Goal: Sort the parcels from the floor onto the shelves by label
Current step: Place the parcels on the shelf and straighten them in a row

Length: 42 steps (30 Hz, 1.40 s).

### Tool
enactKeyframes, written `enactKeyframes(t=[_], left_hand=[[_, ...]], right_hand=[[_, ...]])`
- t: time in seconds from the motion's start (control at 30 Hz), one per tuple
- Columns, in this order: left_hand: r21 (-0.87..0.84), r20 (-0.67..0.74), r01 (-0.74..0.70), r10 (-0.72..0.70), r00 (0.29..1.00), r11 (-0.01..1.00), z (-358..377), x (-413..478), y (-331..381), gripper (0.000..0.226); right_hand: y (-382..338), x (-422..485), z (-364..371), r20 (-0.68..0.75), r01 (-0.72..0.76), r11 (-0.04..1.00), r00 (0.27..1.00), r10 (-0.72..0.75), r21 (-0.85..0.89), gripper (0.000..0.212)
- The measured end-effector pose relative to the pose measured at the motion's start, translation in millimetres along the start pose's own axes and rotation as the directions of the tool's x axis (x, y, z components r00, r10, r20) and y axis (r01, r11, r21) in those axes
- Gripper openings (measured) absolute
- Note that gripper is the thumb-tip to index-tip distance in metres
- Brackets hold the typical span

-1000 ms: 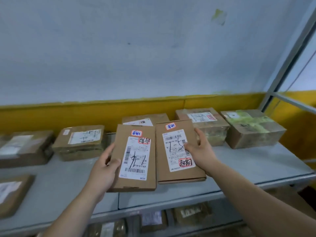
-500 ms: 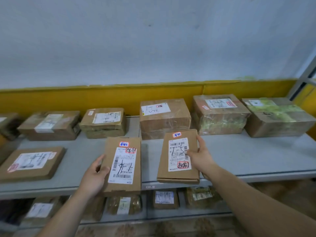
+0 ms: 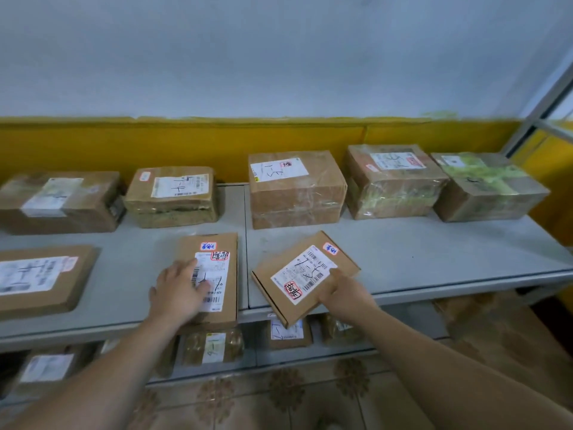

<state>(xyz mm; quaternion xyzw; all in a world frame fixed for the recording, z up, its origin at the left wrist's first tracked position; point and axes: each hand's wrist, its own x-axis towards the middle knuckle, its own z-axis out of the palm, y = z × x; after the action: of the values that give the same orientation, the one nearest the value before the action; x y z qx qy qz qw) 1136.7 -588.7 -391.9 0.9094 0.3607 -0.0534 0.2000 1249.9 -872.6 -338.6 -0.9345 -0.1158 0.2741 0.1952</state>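
Note:
Two flat brown parcels with white barcode labels are at the front of the grey upper shelf. The left flat parcel lies on the shelf, its near end past the front edge. My left hand rests palm down on its label, fingers spread, not gripping. The right flat parcel is turned at an angle, with its near corner hanging over the shelf edge. My right hand grips it at its near right corner.
Several taped boxes stand along the yellow back wall, among them one behind each flat parcel. Another flat parcel lies front left. Bare shelf shows front right. A lower shelf holds more parcels above a tiled floor.
Both parcels came down from being held upright onto the shelf. My left hand moved from the left parcel's edge to flat on top. The right parcel has turned clockwise.

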Motion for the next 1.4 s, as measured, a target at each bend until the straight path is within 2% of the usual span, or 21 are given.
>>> enactKeyframes(t=[0.07, 0.17, 0.23, 0.27, 0.33, 0.53, 0.8, 1.0, 1.13, 1.27, 1.4], left_hand=[[0.139, 0.057, -0.007, -0.001, 0.998, 0.99, 11.2, -4.8, 13.0, 0.065], [0.183, 0.07, 0.022, -0.035, 0.997, 0.983, 22.5, -3.0, 17.9, 0.07], [0.182, 0.083, 0.019, -0.034, 0.996, 0.983, 25.6, -1.2, 16.6, 0.071], [0.189, 0.089, 0.019, -0.036, 0.995, 0.982, 26.3, -1.0, 16.0, 0.072], [0.205, 0.083, 0.013, -0.03, 0.996, 0.979, 27.8, -1.9, 15.5, 0.071], [0.24, 0.063, 0.015, -0.031, 0.998, 0.971, 29.2, -1.5, 14.7, 0.072], [0.231, 0.043, 0.018, -0.029, 0.999, 0.973, 31.4, -2.2, 13.8, 0.072], [0.145, 0.083, 0.019, -0.031, 0.996, 0.989, 24.8, 1.0, 15.3, 0.072], [-0.004, 0.099, 0.036, -0.035, 0.994, 0.999, 17.8, 6.6, 6.5, 0.079], [-0.164, 0.073, 0.119, -0.108, 0.992, 0.979, 18.6, 7.1, -5.2, 0.087], [-0.171, 0.073, 0.176, -0.166, 0.983, 0.969, 22.0, 1.0, -8.7, 0.08]], right_hand=[[-0.5, 1.4, -4.7, 0.014, 0.07, 0.968, 0.998, -0.069, -0.242, 0.053], [6.0, 22.2, -4.1, 0.164, 0.295, 0.785, 0.955, -0.245, -0.545, 0.081], [11.2, 39.2, -2.1, 0.281, 0.43, 0.656, 0.903, -0.326, -0.621, 0.089], [13.8, 47.9, 0.4, 0.304, 0.459, 0.629, 0.888, -0.344, -0.628, 0.091], [13.4, 62.0, 6.9, 0.286, 0.453, 0.644, 0.891, -0.353, -0.616, 0.093], [-6.3, 83.0, 27.7, 0.101, 0.302, 0.762, 0.949, -0.3, -0.573, 0.093], [-7.5, 65.3, 41.3, 0.057, 0.262, 0.831, 0.961, -0.269, -0.491, 0.085], [-16.5, 64.8, 35.4, 0.009, 0.244, 0.822, 0.96, -0.28, -0.515, 0.087], [-24.8, 59.2, 39.9, -0.034, 0.22, 0.821, 0.96, -0.279, -0.527, 0.084], [-29.4, 54.8, 43.7, -0.087, 0.229, 0.805, 0.941, -0.326, -0.547, 0.075], [-27.7, 64.4, 36.9, -0.06, 0.238, 0.789, 0.943, -0.328, -0.566, 0.082]])
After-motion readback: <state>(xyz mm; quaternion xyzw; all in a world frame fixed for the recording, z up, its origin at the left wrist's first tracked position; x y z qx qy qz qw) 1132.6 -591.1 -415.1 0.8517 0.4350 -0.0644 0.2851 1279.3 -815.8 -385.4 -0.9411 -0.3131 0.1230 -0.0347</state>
